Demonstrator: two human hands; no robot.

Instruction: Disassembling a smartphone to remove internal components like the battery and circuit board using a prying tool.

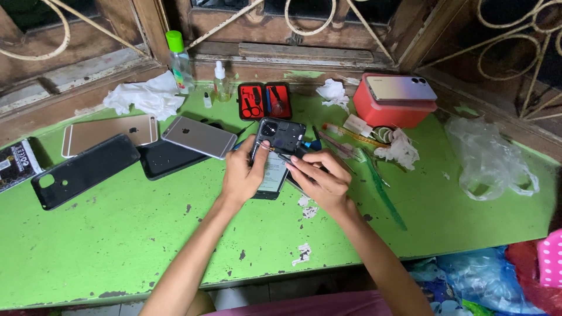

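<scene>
At the centre of the frame I find an opened phone (276, 153) lying on the green table (117, 234), its back removed and its dark inner frame exposed. My left hand (242, 175) grips the phone's left edge, thumb and fingers pressed together against its side. My right hand (319, 175) rests over the phone's right edge, fingers curled and pinching a thin tool (275, 151) whose tip lies on the exposed interior; I cannot tell what kind of tool it is. To the left of centre lie a grey phone (199, 136) face down, a dark slab (167, 159) beneath it, a gold phone (109, 133), and a black phone case (82, 169) further left. In the upper middle stands an open red-lined tool case (264, 100). A clear bottle with a green cap (179, 61) and crumpled white tissue (143, 95) occupy the upper left. In the upper right, a pale phone (401, 88) sits on a red box (389, 111). A crumpled clear plastic bag (492, 161) lies at the right.
</scene>
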